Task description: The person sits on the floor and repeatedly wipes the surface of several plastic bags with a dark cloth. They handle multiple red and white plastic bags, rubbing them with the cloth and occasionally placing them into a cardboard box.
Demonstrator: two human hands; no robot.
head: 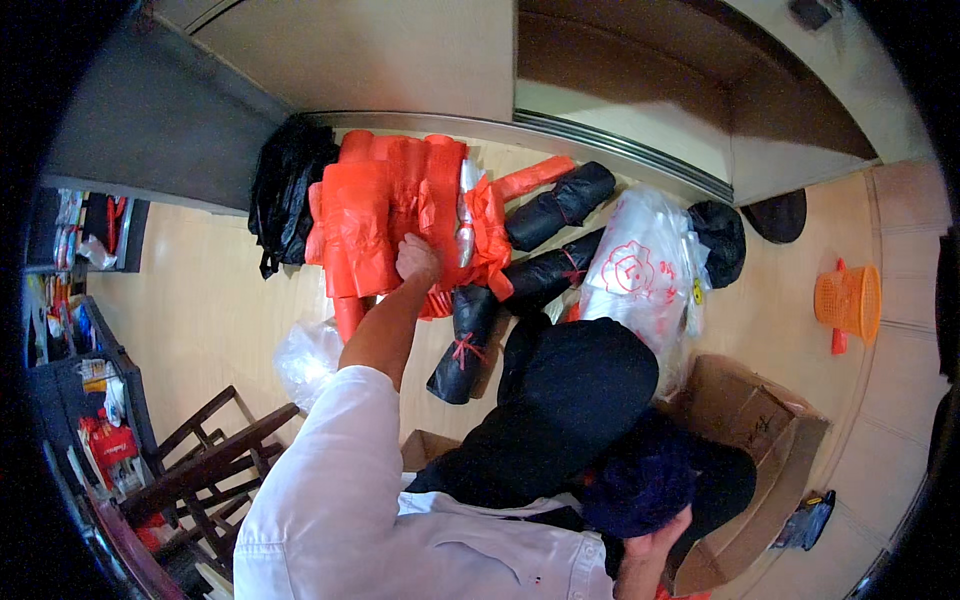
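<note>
My left hand [417, 259], fingers curled, rests on the pile of red plastic bag rolls [358, 225]; whether it grips one I cannot tell. Black rolls tied with red string, such as the one below the pile [463, 349], lie beside it. Right of them is a clear plastic sack with red print [637, 262]. Near my body at the lower right, my right hand [660, 532] touches a dark blue cloth-like item [641, 480]; its fingers are partly hidden.
A black plastic bag [289, 195] lies left of the pile, a clear bag [307, 360] below it. An open cardboard box [780, 427] stands at right, with an orange basket [847, 304] beyond. A wooden chair [217, 465] and shelves [86, 360] are at left, a sliding-door cabinet [622, 142] ahead.
</note>
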